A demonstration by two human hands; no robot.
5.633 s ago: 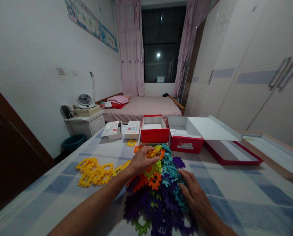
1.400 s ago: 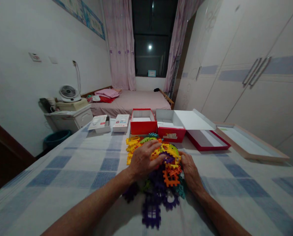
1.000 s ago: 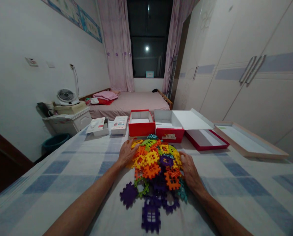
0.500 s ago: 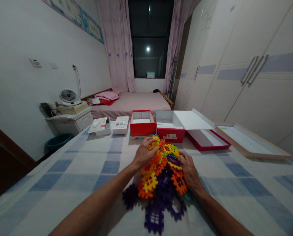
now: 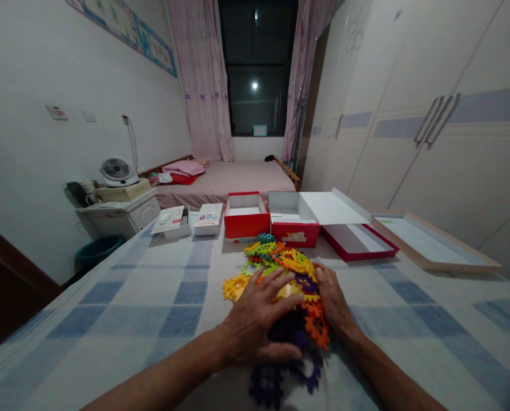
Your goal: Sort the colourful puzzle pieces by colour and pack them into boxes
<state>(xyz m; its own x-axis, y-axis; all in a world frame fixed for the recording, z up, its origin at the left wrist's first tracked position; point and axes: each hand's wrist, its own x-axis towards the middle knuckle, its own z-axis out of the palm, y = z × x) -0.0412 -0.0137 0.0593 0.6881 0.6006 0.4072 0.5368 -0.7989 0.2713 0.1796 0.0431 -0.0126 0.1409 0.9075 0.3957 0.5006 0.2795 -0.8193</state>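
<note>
A heap of toothed plastic building pieces lies on the bed sheet, with yellow pieces [image 5: 297, 261], orange pieces [image 5: 316, 322], purple pieces [image 5: 268, 385] and green pieces [image 5: 255, 251]. Over the front left of this heap my left hand [image 5: 263, 319] is open, fingers spread, palm down on or just above the pieces; it hides part of them. My right hand [image 5: 332, 294] rests against the heap's right side, beside the yellow and orange pieces. Its fingers look laid along the side rather than closed, and their tips are partly hidden.
Behind the heap stand a red open box [image 5: 247, 225] and another red box [image 5: 295, 234] with its white lid raised. Two small white boxes, one here [image 5: 208, 220], sit further left. A red-rimmed tray [image 5: 360, 245] and a shallow tan tray [image 5: 438, 245] lie right.
My left hand has moved from the back of the heap toward its front and spread its fingers. Yellow pieces now lie further left. My right hand has stayed nearly in place.
</note>
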